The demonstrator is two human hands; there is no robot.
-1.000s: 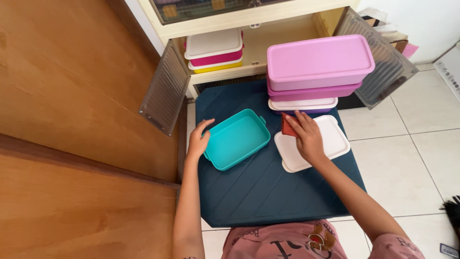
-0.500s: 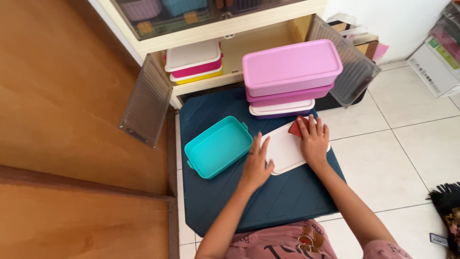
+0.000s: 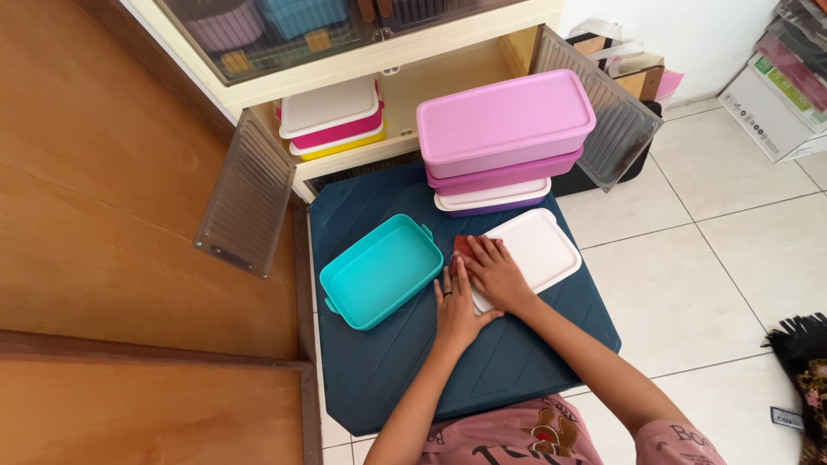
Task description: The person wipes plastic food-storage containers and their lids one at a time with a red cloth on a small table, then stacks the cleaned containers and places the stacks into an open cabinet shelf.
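A white rectangular lid (image 3: 538,250) lies on a dark blue low table (image 3: 508,370). My right hand (image 3: 495,274) presses a small red cloth (image 3: 464,245) flat onto the lid's near left corner. My left hand (image 3: 455,306) rests flat, fingers apart, on the lid's left edge and the table beside it. Left of both hands sits an open teal container (image 3: 381,269), empty inside. Behind the lid stands a stack of pink and purple lidded boxes (image 3: 504,138).
A cream cabinet (image 3: 405,82) stands behind the table with both ribbed doors (image 3: 245,198) swung open; white, pink and yellow boxes (image 3: 332,120) sit on its shelf. Wooden panel to the left, white tiled floor (image 3: 732,258) to the right, a dark rug (image 3: 801,362) at far right.
My right hand slid the red cloth across the lid from its far right corner to its left end. My left hand shifted a little nearer along the lid's left edge.
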